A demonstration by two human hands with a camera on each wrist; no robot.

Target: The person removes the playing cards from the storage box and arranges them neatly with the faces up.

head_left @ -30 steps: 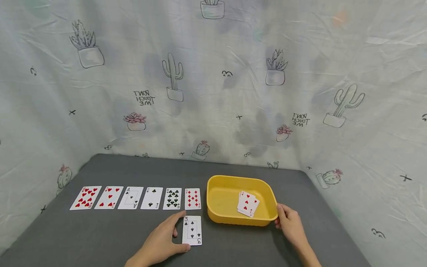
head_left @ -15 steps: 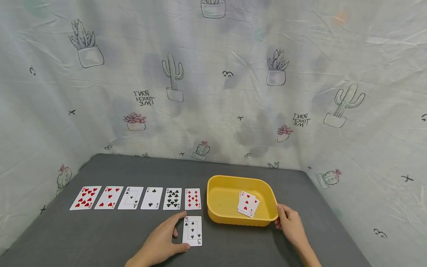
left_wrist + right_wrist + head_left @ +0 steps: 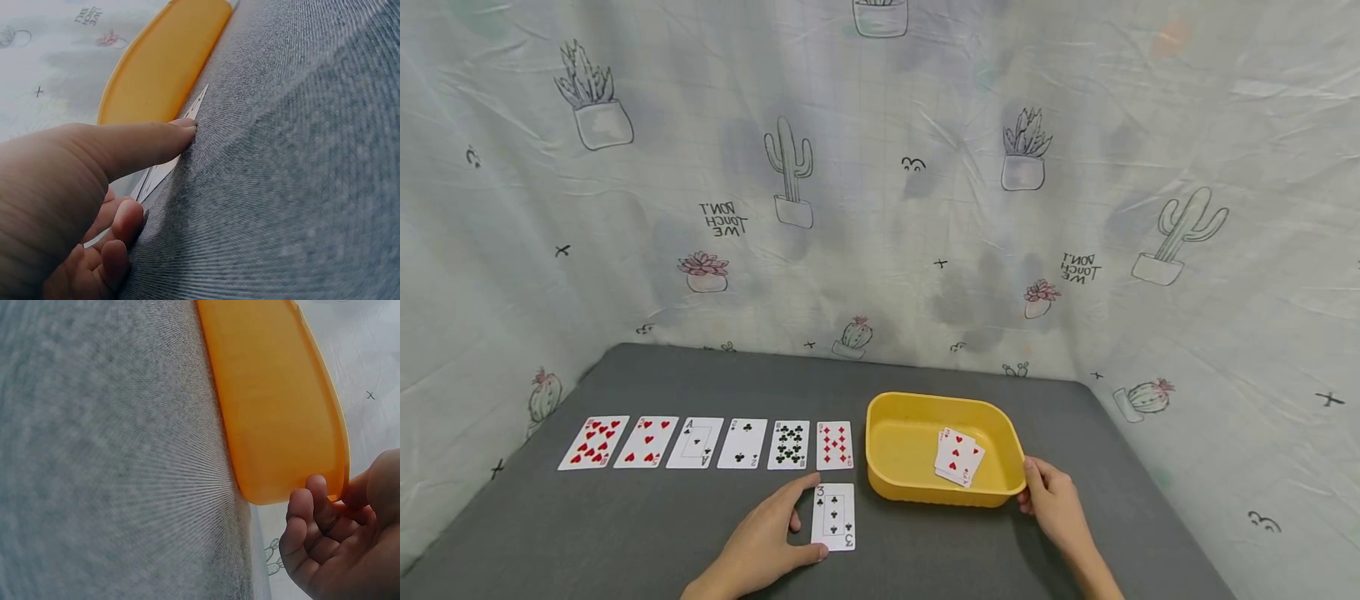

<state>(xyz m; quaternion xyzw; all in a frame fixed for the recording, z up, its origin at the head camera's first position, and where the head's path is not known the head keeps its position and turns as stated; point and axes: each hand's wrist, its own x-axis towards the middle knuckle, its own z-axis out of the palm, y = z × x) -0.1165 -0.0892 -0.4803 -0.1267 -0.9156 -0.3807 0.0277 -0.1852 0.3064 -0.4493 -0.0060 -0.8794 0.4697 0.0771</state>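
In the head view, a three of clubs playing card (image 3: pixel 833 517) lies face up on the grey table. My left hand (image 3: pixel 762 533) holds it by its left corners, index finger at the top and thumb at the bottom. The left wrist view shows the thumb (image 3: pixel 150 144) on the card, low against the cloth. A yellow plastic basin (image 3: pixel 925 492) stands to the right, with a few overlapping cards (image 3: pixel 957 458) inside, a three of hearts on top. My right hand (image 3: pixel 1054 504) pinches the basin's right rim, thumb over it and fingers curled outside (image 3: pixel 303 519).
Behind the left hand runs a row of face-up cards: ten of hearts (image 3: pixel 593 443), five of hearts (image 3: pixel 647 443), ace of clubs (image 3: pixel 695 444), two of clubs (image 3: pixel 742 444), ten of clubs (image 3: pixel 788 445), nine of diamonds (image 3: pixel 835 446). A printed cloth curtain (image 3: pixel 880 208) surrounds the table.
Both hands, the card and the basin keep their places. The head view has shifted only very slightly.
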